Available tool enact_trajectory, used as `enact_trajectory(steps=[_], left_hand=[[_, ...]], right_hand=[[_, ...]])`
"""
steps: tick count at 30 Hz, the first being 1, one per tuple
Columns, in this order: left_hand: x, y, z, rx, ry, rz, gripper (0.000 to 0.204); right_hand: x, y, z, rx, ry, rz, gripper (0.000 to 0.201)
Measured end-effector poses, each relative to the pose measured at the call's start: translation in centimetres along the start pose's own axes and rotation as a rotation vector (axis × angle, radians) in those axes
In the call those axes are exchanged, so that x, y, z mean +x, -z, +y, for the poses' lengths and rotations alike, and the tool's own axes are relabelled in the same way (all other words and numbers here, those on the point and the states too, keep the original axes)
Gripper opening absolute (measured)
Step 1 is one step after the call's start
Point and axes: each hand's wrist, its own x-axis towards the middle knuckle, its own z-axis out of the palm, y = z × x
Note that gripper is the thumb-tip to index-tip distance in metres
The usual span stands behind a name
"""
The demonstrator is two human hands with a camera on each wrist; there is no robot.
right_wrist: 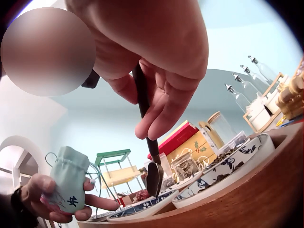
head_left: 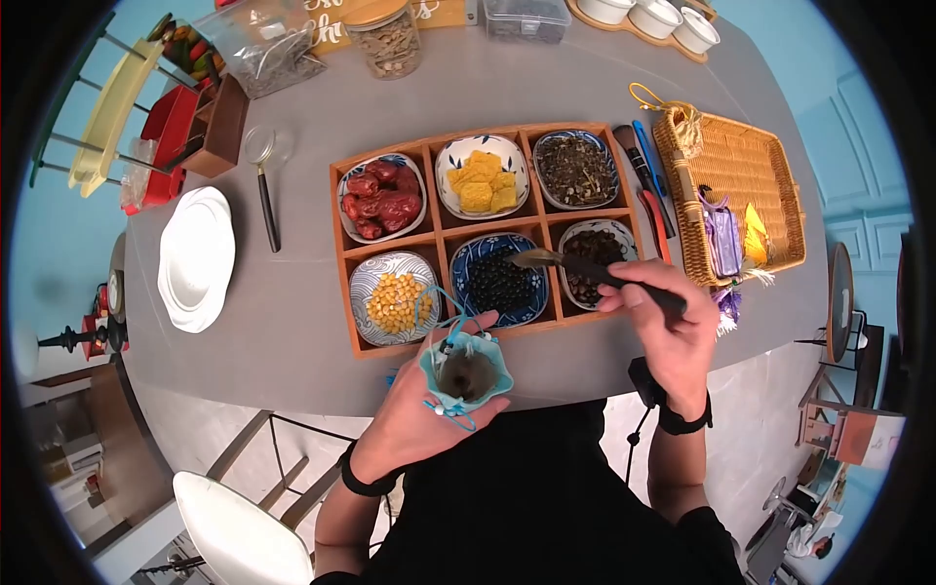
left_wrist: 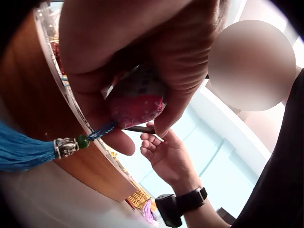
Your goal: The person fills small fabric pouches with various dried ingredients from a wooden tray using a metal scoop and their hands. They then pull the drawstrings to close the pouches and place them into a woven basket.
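R hand point(head_left: 675, 331): spoon point(head_left: 587, 269) prob. over beans point(head_left: 497, 287)

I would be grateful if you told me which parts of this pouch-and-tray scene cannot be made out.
Pouch contents: head view, too dark and small to identify.
Pouch front: left wrist view, partly covered by the left hand.
Bottom-right bowl: head view, partly covered by the spoon and right hand.
Bowl bases: right wrist view, hidden by the tray wall.
Sign lettering: head view, cut off by the top edge.
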Motion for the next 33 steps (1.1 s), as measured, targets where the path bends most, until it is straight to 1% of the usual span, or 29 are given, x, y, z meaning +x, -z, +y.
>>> enact_trajectory(steps=[2, 3, 4, 5, 6, 8, 10, 12, 13, 15, 16, 17, 18, 19, 20, 21, 22, 23, 25, 26, 27, 29, 31, 33], left_hand=[[0.6, 0.0, 0.2, 0.014, 0.037, -0.034, 0.053], [0.7, 0.0, 0.2, 0.032, 0.031, -0.049, 0.057], [1.0, 0.1, 0.1, 0.049, 0.024, -0.065, 0.061], [1.1, 0.1, 0.2, 0.047, 0.028, -0.072, 0.061], [1.1, 0.1, 0.3, 0.069, 0.057, -0.067, 0.062], [1.4, -0.1, 0.7, 0.086, 0.095, -0.07, 0.063], [1.6, -0.4, 1.5, 0.117, 0.194, -0.032, 0.058], [2.1, -0.3, 2.4, 0.158, 0.233, -0.066, 0.057], [2.4, -0.3, 2.7, 0.201, 0.257, -0.092, 0.056], [2.6, -0.2, 2.6, 0.239, 0.235, -0.12, 0.057], [2.8, -0.1, 2.6, 0.273, 0.207, -0.138, 0.058], [2.8, -0.1, 2.6, 0.275, 0.206, -0.146, 0.058], [2.7, -0.1, 2.5, 0.249, 0.251, -0.148, 0.062], [2.6, -0.1, 2.5, 0.223, 0.295, -0.149, 0.068], [2.5, 0.0, 2.3, 0.225, 0.295, -0.155, 0.068], [2.4, 0.0, 2.1, 0.164, 0.269, -0.134, 0.067], [2.3, 0.0, 1.9, 0.103, 0.239, -0.11, 0.067], [2.2, 0.2, 1.9, 0.104, 0.235, -0.11, 0.067], [1.7, 0.8, 1.6, 0.167, 0.104, -0.115, 0.063], [1.3, 1.0, 0.5, 0.11, -0.052, -0.068, 0.061], [1.0, 0.9, 0.8, 0.111, -0.056, -0.061, 0.061], [0.5, 0.9, 1.4, -0.093, 0.076, 0.139, 0.048], [0.1, 1.2, 1.0, -0.059, 0.105, 0.152, 0.051], [0.1, 1.1, 0.3, 0.076, 0.087, 0.194, 0.057]], right_hand=[[1.0, -0.1, 0.5, -0.109, 0.159, -0.114, 0.017], [1.4, -0.1, 0.9, -0.109, 0.15, -0.108, 0.017], [2.0, -0.2, 1.2, -0.191, 0.227, -0.146, 0.018], [2.3, -0.2, 1.4, -0.273, 0.304, -0.187, 0.019], [2.4, -0.3, 1.4, -0.313, 0.308, -0.193, 0.019], [2.2, 0.0, 1.6, -0.308, 0.259, -0.196, 0.018], [1.6, 0.1, 1.8, -0.299, 0.209, -0.203, 0.017], [0.8, 0.1, 1.9, -0.249, 0.085, -0.151, 0.015], [0.6, -0.1, 2.2, -0.247, 0.08, -0.146, 0.015], [0.2, -0.6, 2.8, -0.177, -0.056, -0.076, 0.014], [0.0, -1.0, 2.8, -0.176, -0.059, -0.067, 0.014], [-0.1, -1.4, 2.7, -0.088, -0.169, -0.038, 0.014], [-0.1, -1.8, 2.7, 0.0, -0.279, -0.011, 0.015], [-0.1, -2.0, 2.7, 0.001, -0.28, -0.006, 0.015], [0.0, -2.2, 2.6, 0.059, -0.307, 0.012, 0.015], [-0.1, -2.3, 2.6, 0.115, -0.334, 0.03, 0.016], [-0.1, -2.2, 2.7, 0.113, -0.331, 0.033, 0.016], [-0.2, -2.1, 3.1, 0.155, -0.348, 0.058, 0.017], [-0.2, -1.8, 3.3, 0.199, -0.362, 0.081, 0.017], [-0.1, -1.5, 3.3, 0.213, -0.362, 0.1, 0.017], [-0.1, -1.2, 3.2, 0.227, -0.362, 0.116, 0.017], [0.0, -0.9, 3.3, 0.227, -0.331, 0.125, 0.02], [0.1, -0.5, 3.0, 0.234, -0.316, 0.171, 0.023], [0.3, -0.1, 2.3, 0.218, -0.285, 0.171, 0.025]])
